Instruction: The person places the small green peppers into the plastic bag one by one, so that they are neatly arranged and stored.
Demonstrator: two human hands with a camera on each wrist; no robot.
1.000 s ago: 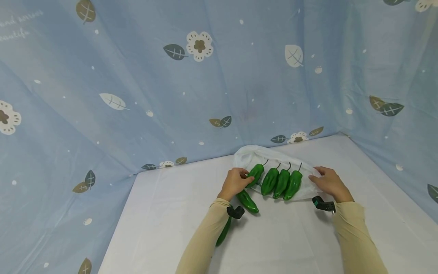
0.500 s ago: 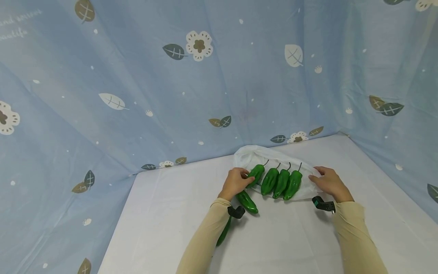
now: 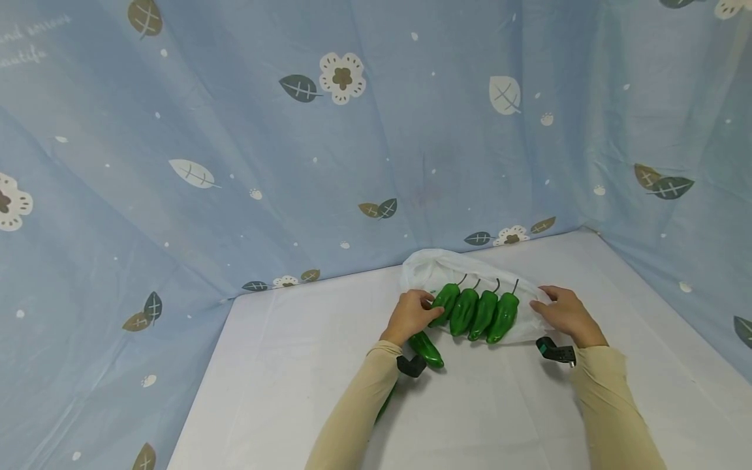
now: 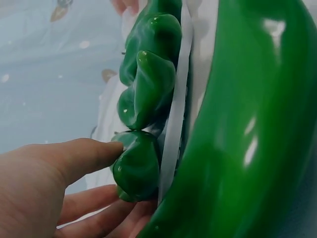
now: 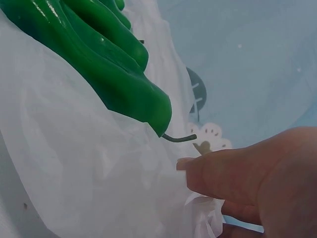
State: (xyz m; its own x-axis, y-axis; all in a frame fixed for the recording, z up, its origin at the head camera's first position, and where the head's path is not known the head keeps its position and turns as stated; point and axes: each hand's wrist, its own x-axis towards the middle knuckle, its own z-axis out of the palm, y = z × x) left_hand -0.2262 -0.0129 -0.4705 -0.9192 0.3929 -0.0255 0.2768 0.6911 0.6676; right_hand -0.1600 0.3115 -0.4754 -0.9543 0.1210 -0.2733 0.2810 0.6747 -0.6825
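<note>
Green and glossy, the leftmost pepper of the row (image 3: 446,303) sits pinched between the thumb and fingers of my left hand (image 3: 411,316). Three more peppers (image 3: 484,314) lie side by side just right of it on the white plastic bag (image 3: 527,331), whose right edge my right hand (image 3: 568,314) grips. Nearer me, a loose pepper (image 3: 428,351) rests on the tabletop (image 3: 294,372), partly hidden by my left hand.

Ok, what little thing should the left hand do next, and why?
I'd say the left hand should probably let go of its pepper: it lies lined up beside three others against the white bag, which the right hand pinches.
</note>
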